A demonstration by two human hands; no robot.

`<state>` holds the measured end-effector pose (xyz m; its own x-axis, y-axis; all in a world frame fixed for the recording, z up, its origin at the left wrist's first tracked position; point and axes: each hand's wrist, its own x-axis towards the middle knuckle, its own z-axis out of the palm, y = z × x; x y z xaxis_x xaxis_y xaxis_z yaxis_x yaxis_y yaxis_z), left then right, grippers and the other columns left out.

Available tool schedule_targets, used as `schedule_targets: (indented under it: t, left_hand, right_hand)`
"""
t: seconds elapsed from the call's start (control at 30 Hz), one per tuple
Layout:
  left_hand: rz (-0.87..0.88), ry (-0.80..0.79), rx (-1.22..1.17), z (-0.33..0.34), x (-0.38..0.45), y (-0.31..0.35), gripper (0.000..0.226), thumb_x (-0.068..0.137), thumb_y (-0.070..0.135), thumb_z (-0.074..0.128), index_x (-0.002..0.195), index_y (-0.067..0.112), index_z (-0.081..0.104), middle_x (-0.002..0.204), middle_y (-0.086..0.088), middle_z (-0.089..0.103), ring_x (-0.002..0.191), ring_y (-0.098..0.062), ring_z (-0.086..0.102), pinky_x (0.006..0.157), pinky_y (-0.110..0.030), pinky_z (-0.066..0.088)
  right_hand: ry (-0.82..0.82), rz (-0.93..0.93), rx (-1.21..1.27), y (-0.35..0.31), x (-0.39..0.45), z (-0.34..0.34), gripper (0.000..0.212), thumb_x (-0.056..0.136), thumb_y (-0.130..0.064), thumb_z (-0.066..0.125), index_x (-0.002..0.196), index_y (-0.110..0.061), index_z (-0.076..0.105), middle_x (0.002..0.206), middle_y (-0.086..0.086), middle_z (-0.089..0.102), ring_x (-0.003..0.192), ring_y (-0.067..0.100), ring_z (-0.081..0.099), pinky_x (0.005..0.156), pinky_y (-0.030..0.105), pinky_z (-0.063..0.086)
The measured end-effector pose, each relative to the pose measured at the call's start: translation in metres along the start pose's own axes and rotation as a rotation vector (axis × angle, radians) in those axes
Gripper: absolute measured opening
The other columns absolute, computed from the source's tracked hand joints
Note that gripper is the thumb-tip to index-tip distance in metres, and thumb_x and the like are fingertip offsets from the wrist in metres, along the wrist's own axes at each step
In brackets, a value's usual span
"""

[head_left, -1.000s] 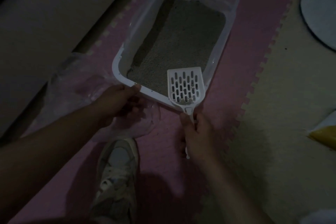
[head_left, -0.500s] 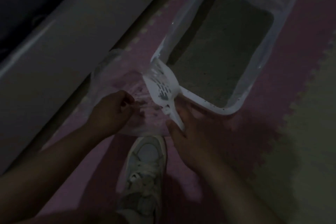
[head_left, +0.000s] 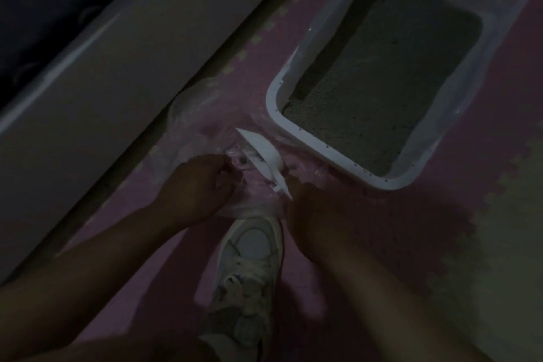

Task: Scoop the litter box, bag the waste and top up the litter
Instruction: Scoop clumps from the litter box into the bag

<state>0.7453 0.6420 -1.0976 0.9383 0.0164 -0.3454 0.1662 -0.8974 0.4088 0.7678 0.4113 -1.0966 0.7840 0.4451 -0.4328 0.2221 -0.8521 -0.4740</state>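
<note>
Lighting is poor; fine detail is limited.

The white slotted plastic scoop [head_left: 260, 156] is turned on its side over the mouth of the clear thin plastic bag [head_left: 199, 126], which lies crumpled on the pink interlocking foam floor mat [head_left: 484, 179], just beside the near-left corner of the litter box. The right hand [head_left: 311, 209] holds the scoop by its handle, grip clenched around it. The left hand [head_left: 197, 182], at about 9 o'clock from the scoop, has its fingers curled on the bag's edge and appears to be holding the opening apart. A few dark specks show inside the bag near the scoop; whether these are waste cannot be confirmed.

The white rectangular plastic litter box [head_left: 390, 182] sits at about 2 o'clock from the hands and contains a bed of grey granular litter [head_left: 390, 76]. The bed is uneven, with a darker low strip along its left side.

Assessment: scooping is under way, with a load apparently being tipped into the bag. Whether further clumps are left in the box cannot be told. The bag is not yet tied or closed. Topping up is judged not started; no litter supply is in view.

A light lace-up sneaker [head_left: 249, 267] stands at 6 o'clock, close below the bag.
</note>
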Motion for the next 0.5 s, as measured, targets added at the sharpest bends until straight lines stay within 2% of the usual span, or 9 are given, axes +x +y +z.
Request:
schedule_targets:
  t: [0.1, 0.2, 0.3, 0.37, 0.5]
  left_hand:
    - [0.007, 0.016, 0.002, 0.001, 0.002, 0.004, 0.057, 0.082, 0.061, 0.039, 0.107, 0.019, 0.070, 0.101, -0.003, 0.070, 0.086, -0.022, 0.063, 0.070, -0.029, 0.041]
    - [0.009, 0.031, -0.033, 0.002, 0.001, 0.005, 0.057, 0.081, 0.059, 0.043, 0.108, 0.018, 0.070, 0.098, 0.000, 0.068, 0.076, -0.014, 0.057, 0.068, -0.026, 0.036]
    - [0.016, 0.030, -0.038, 0.005, 0.003, 0.004, 0.056, 0.078, 0.058, 0.041, 0.109, 0.022, 0.070, 0.100, 0.002, 0.069, 0.086, -0.018, 0.063, 0.069, -0.027, 0.037]
    - [0.010, 0.041, -0.041, 0.006, 0.005, 0.003, 0.056, 0.077, 0.058, 0.042, 0.109, 0.022, 0.070, 0.101, 0.000, 0.070, 0.091, -0.019, 0.065, 0.070, -0.028, 0.041]
    - [0.018, 0.042, -0.002, 0.009, 0.010, -0.001, 0.038, 0.084, 0.049, 0.057, 0.109, 0.023, 0.069, 0.100, 0.000, 0.072, 0.091, -0.020, 0.067, 0.073, -0.030, 0.048]
  right_hand:
    - [0.072, -0.046, -0.048, 0.005, -0.004, 0.001, 0.050, 0.103, -0.030, 0.041, 0.151, -0.031, 0.029, 0.113, 0.001, 0.063, 0.085, 0.023, 0.066, 0.069, 0.033, 0.052]
    - [0.048, -0.029, -0.023, 0.009, -0.005, 0.002, 0.052, 0.103, -0.028, 0.042, 0.153, -0.029, 0.030, 0.114, 0.002, 0.063, 0.089, 0.022, 0.066, 0.074, 0.034, 0.053]
    - [0.110, -0.038, -0.046, 0.013, -0.010, 0.007, 0.051, 0.101, -0.025, 0.046, 0.151, -0.027, 0.034, 0.107, 0.001, 0.064, 0.084, 0.022, 0.065, 0.072, 0.036, 0.054]
    - [0.089, -0.027, -0.030, 0.017, -0.009, 0.008, 0.051, 0.101, -0.025, 0.045, 0.150, -0.028, 0.033, 0.109, 0.001, 0.065, 0.086, 0.021, 0.065, 0.075, 0.037, 0.054]
    - [0.124, -0.038, -0.008, 0.014, -0.018, 0.001, 0.058, 0.103, -0.028, 0.044, 0.157, -0.028, 0.021, 0.111, 0.002, 0.061, 0.088, 0.022, 0.063, 0.073, 0.035, 0.052]
